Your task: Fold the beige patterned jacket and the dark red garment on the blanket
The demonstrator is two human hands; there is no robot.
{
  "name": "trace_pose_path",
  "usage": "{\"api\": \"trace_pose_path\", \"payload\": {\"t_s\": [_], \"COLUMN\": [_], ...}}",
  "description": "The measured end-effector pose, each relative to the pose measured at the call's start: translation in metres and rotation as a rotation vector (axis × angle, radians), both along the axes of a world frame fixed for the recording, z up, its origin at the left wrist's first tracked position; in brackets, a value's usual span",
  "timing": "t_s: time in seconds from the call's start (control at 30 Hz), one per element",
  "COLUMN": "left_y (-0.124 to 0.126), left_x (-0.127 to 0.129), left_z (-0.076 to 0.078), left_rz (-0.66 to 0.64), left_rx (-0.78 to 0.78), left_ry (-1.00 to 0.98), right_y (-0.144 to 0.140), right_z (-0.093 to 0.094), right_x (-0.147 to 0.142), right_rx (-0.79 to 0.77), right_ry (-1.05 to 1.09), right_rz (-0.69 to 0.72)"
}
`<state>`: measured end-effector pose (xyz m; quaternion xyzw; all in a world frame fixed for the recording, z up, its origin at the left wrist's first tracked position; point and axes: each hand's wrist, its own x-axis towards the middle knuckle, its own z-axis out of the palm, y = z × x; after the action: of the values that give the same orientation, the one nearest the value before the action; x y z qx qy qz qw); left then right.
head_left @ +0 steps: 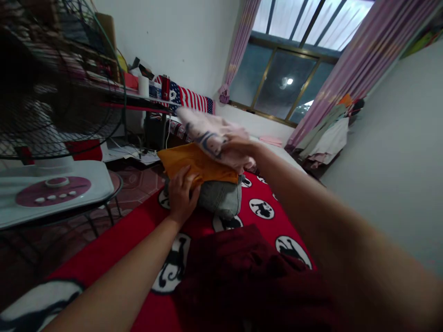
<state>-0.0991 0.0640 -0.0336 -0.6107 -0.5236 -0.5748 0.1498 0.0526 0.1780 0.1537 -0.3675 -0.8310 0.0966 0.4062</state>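
The red bed cover printed with white circles and black figures (263, 216) is lying across the bed and serving as the surface on which everything else is resting. Nearest the camera on that cover, a crumpled dark maroon garment (249, 272) is sitting loose and unfolded, apart from the pile further up. Off the cover's left edge, a white standing fan with a black wire cage (51, 138) is facing the bed.

Towards the middle of the cover, a small stack is building: a folded grey denim garment (221, 198) is lying at the bottom and a folded orange cloth (197, 166) is sitting squarely on top of it, so the two are staying compact. The person's left hand (182, 193) is pressing flat against the near side of this stack, fingers spread over the orange edge, apparently steadying it so it does not slide.

Above the stack, the right hand (242, 147) is gripping a pale pink folded garment with a dark print (211, 133), fingers closed around it, holding it in the air just over the orange cloth. The garment is blurred, so its exact fold cannot be told.
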Motion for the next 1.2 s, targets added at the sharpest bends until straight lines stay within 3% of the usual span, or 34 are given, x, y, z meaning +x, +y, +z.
{"api": "trace_pose_path", "payload": {"t_s": [0.1,0.17,0.3,0.4,0.5,0.63,0.73,0.83,1.03,1.2], "left_y": [0.002,0.003,0.002,0.001,0.001,0.001,-0.002,-0.006,-0.022,-0.041], "left_x": [-0.001,-0.001,-0.002,-0.002,-0.002,-0.002,0.0,0.003,0.008,0.003], "left_z": [-0.002,-0.003,-0.003,-0.003,-0.004,-0.005,-0.003,-0.003,-0.009,-0.011], "left_rz": [0.028,0.039,0.055,0.05,0.042,0.058,0.076,0.099,0.119,0.078], "left_rx": [-0.02,-0.027,-0.051,-0.077,-0.068,-0.065,-0.085,-0.106,-0.192,-0.304], "left_ry": [0.019,0.041,0.06,0.062,0.05,0.055,0.063,0.075,0.153,0.325], "right_y": [-0.022,-0.028,-0.037,-0.066,-0.112,-0.173,-0.208,-0.232,-0.244,-0.244], "right_z": [-0.075,-0.098,-0.093,-0.084,-0.079,-0.072,-0.081,-0.111,-0.177,-0.195], "right_x": [-0.019,-0.019,-0.008,0.013,0.054,0.134,0.186,0.214,0.227,0.233], "right_rx": [-0.16,-0.259,-0.342,-0.332,-0.315,-0.378,-0.525,-0.634,-0.458,-0.482], "right_ry": [-0.189,-0.408,-0.615,-0.684,-0.807,-0.911,-0.809,-0.588,-0.222,0.159], "right_rz": [-0.093,-0.153,-0.135,-0.076,-0.053,-0.233,-0.364,-0.347,-0.361,-0.26]}}
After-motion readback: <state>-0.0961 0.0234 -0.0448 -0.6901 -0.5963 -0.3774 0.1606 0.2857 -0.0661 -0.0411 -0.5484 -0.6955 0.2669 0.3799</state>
